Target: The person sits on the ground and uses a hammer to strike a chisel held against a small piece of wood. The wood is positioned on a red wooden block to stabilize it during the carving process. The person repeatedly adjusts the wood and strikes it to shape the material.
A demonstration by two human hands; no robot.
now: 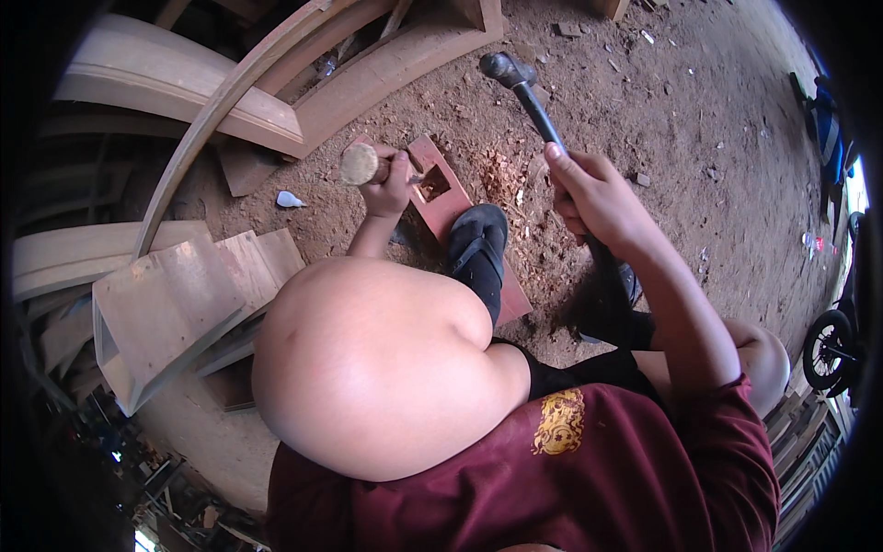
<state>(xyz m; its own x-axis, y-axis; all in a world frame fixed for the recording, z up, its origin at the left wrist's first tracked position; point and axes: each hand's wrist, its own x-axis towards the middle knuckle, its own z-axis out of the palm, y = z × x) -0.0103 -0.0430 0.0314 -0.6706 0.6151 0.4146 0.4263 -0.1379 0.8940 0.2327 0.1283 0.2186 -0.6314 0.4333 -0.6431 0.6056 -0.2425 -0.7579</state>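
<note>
My left hand [390, 191] is wrapped round a chisel [360, 166] with a pale, round wooden handle end. Its tip meets the reddish wooden board [441, 213] at the edge of a rectangular hole [435, 187] with loose chips inside. My right hand [593, 198] grips a hammer [536, 112] by its dark handle. The dark hammer head [506, 70] is raised up and to the right of the chisel, apart from it. My foot in a black sandal [478, 241] rests on the board. My knee hides part of my left forearm.
Wood shavings [501, 175] litter the dirt floor beside the board. Curved wooden frames [368, 97] and stacked panels [170, 294] stand to the left. A small white bottle [290, 200] lies near them. At the far right is a wheel [828, 350].
</note>
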